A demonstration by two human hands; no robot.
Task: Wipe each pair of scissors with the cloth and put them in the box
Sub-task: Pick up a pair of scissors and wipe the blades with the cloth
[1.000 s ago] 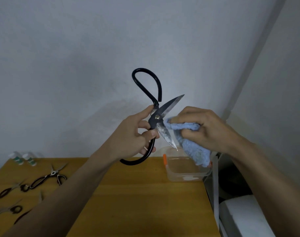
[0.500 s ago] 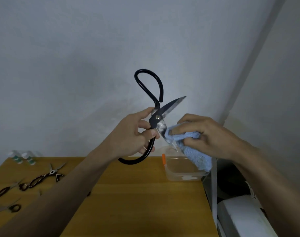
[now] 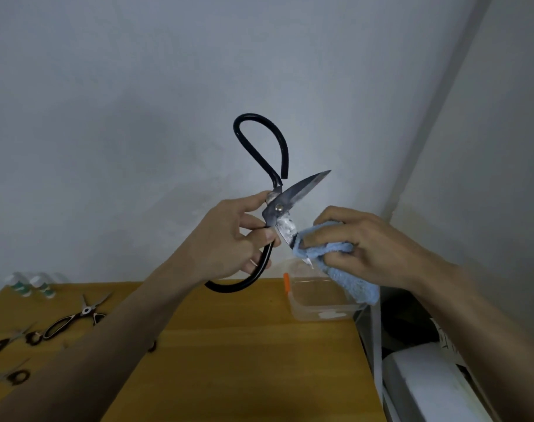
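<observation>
I have both forearms raised in front of me, coming in from the lower corners and meeting near centre. My left hand (image 3: 229, 239) is at about 9 o'clock of centre, its grip curled round the lower handle of the scissors (image 3: 277, 208), thumb laid up by the pivot. My right hand (image 3: 363, 248), at 3 o'clock, pinches the cloth (image 3: 344, 269) round the lower blade; its thumb is hidden, probably underneath.
</observation>
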